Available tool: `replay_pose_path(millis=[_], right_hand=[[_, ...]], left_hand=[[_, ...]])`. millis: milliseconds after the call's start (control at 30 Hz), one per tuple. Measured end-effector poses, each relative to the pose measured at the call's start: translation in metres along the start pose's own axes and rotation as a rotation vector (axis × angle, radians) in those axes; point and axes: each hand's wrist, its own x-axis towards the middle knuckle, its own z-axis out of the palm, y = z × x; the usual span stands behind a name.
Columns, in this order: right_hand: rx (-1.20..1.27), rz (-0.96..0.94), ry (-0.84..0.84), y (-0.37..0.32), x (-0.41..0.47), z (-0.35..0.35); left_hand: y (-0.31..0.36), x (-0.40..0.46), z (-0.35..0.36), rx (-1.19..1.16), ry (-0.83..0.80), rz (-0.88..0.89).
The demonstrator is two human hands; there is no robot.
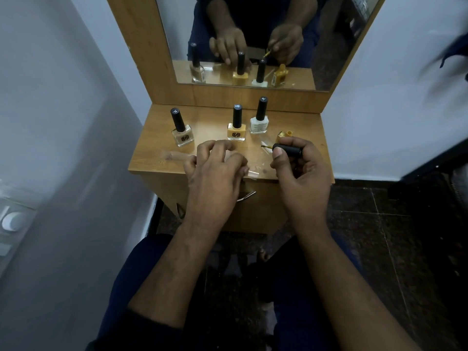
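At the front right of the desk, brush cap [290, 149]: held level just above the desk [157, 127], its yellow-tipped brush pointed towards the left hand.
Right hand [301, 178]: wrapped round the black cap, which is pinched between the thumb and the curled fingers.
Left hand [215, 173]: laid palm down at the middle of the front edge; the fingers are loosely bent and a little spread, and nothing is seen to be gripped.
Open bottle [285, 135]: uncapped and yellow, stood near the right edge just behind the right hand, partly hidden by its fingers.
Clear film [255, 158]: spread flat between the two hands up to the front edge, partly covered by the left hand.
Yellow bottle [236, 131]: capped and upright at mid-desk, just behind the left fingertips.
White bottle [258, 124]: capped and upright, set just beside the yellow bottle, nearer the back edge.
Beige bottle [182, 135]: capped and upright towards the left edge, well apart from the others.
Mirror [253, 34]: fixed upright behind the back edge; bottles and both hands are reflected in it.
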Motion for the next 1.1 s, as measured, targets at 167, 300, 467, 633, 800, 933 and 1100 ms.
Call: replay_pose_path(millis=[167,300,467,633,800,933,1100], right_hand=[[0.013,-0.026,0.0,-0.001,-0.001,-0.001],[0.095,-0.064,0.044,-0.005,-0.003,-0.003],[0.121,-0.141,0.108,-0.008,-0.004,-0.007],[0.143,-0.16,0.107,-0.015,-0.01,-0.008],[0.181,-0.142,0.087,-0.027,-0.024,-0.008],[0.155,-0.143,-0.012,-0.035,-0.038,-0.008],[0.073,-0.151,-0.102,-0.032,-0.047,-0.008]], left_hand=[[0.001,-0.003,0.001,-0.015,0.03,0.049],[0.005,-0.005,-0.007,-0.069,0.216,0.112],[0.015,-0.008,-0.012,-0.238,0.329,0.037],[0.019,-0.01,-0.016,-0.28,0.339,-0.045],[0.03,-0.024,-0.033,-0.641,0.205,-0.286],[0.03,-0.046,-0.04,-0.841,0.114,-0.494],[0.019,-0.061,-0.045,-1.054,0.095,-0.596]])
